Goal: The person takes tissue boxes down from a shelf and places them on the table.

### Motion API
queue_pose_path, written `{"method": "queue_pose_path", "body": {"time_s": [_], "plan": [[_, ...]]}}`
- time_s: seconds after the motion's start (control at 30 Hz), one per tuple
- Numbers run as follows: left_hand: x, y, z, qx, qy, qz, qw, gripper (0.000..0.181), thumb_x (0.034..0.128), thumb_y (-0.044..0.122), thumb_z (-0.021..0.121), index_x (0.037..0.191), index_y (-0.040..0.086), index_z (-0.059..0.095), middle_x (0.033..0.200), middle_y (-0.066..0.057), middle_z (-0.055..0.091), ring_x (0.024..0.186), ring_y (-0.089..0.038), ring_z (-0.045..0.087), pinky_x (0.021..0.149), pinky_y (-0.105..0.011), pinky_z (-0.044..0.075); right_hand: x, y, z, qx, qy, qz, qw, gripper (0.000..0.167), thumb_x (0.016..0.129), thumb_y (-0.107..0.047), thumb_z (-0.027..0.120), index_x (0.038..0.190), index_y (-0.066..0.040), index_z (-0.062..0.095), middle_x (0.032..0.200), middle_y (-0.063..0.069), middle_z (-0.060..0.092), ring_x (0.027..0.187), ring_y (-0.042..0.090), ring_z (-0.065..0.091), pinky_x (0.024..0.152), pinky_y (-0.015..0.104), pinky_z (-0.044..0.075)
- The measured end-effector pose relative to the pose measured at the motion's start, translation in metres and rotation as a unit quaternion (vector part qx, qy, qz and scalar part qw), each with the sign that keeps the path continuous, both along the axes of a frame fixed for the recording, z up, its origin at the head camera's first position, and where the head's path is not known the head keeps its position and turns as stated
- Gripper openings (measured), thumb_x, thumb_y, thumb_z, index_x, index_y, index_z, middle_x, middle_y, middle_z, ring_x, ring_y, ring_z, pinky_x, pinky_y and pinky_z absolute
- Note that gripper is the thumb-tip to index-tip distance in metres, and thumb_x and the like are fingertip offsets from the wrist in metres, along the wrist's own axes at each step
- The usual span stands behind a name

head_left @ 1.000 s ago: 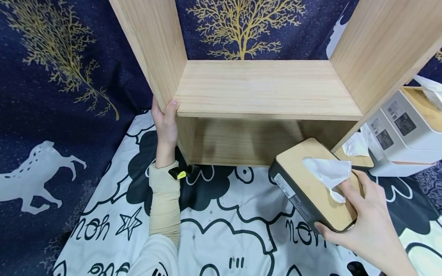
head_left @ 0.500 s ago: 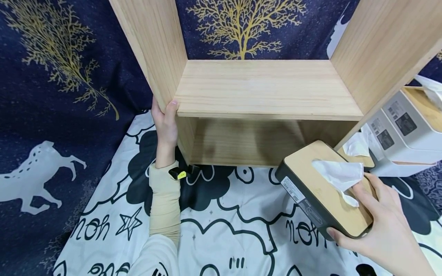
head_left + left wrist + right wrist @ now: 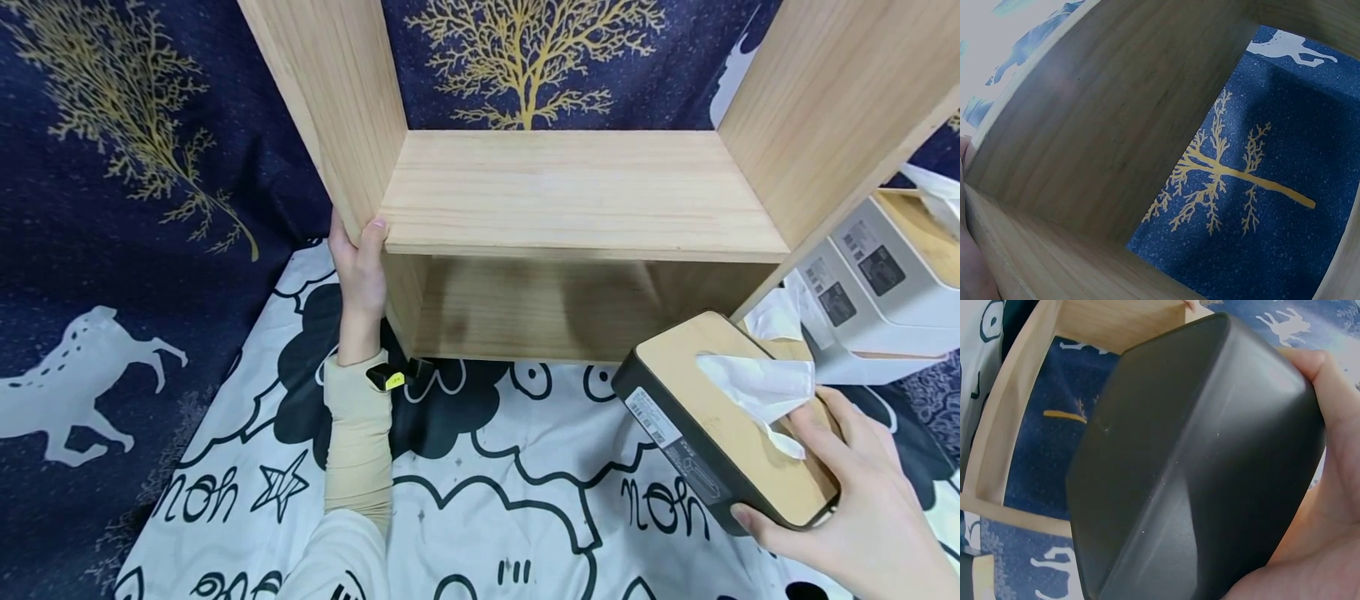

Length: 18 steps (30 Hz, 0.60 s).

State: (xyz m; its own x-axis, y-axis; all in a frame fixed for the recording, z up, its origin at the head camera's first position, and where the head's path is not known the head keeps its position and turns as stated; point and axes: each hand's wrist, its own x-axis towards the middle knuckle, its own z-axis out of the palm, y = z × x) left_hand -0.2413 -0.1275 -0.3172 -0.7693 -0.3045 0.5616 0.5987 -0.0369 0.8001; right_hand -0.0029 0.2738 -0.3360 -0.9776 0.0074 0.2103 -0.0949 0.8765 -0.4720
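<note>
A dark tissue box (image 3: 693, 454) with a light wooden lid and a white tissue poking out is held in my right hand (image 3: 862, 483), thumb on the near side. It hangs tilted in front of the shelf's lower right corner. The right wrist view shows the tissue box (image 3: 1204, 456) from its dark underside, with my right hand (image 3: 1335, 487) around one end. My left hand (image 3: 360, 271) grips the left upright of the wooden shelf (image 3: 585, 192) where the middle board meets it. In the left wrist view, only an edge of my left hand (image 3: 974, 269) shows beside the wood.
White tissue boxes (image 3: 877, 258) with wooden lids are stacked right of the shelf. Another dark tissue box (image 3: 798, 352) stands by them, partly hidden. A patterned white cloth (image 3: 487, 517) covers the surface, and a dark blue curtain (image 3: 112, 208) hangs behind.
My right hand has moved the tissue box to the right and slightly toward me, away from the shelf's lower opening. The left hand and the shelf have stayed in place.
</note>
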Motion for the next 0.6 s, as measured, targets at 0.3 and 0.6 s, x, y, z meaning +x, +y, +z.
{"method": "queue_pose_path", "body": {"time_s": [0.3, 0.6], "plan": [[0.000, -0.001, 0.000, 0.000, 0.005, -0.004, 1.0000, 0.063, 0.0798, 0.010, 0.051, 0.140, -0.005, 0.041, 0.119, -0.010, 0.051, 0.110, -0.017, 0.048, 0.102, -0.028, 0.035, -0.001, 0.006, -0.002, -0.019, 0.017, 0.008, 0.9996, 0.101, 0.040, -0.024, 0.094, 0.129, -0.001, 0.053, 0.131, 0.031, 0.035, 0.113, 0.053, 0.023, 0.096, 0.066, 0.006], [-0.001, 0.000, 0.000, 0.005, 0.007, -0.004, 1.0000, 0.062, 0.0793, 0.009, 0.051, 0.139, -0.006, 0.042, 0.115, -0.009, 0.053, 0.108, -0.016, 0.049, 0.101, -0.028, 0.036, 0.000, 0.014, -0.004, -0.020, 0.041, -0.002, 0.9990, 0.094, 0.040, -0.024, 0.093, 0.122, 0.002, 0.056, 0.126, 0.031, 0.039, 0.110, 0.053, 0.026, 0.097, 0.066, 0.008]]}}
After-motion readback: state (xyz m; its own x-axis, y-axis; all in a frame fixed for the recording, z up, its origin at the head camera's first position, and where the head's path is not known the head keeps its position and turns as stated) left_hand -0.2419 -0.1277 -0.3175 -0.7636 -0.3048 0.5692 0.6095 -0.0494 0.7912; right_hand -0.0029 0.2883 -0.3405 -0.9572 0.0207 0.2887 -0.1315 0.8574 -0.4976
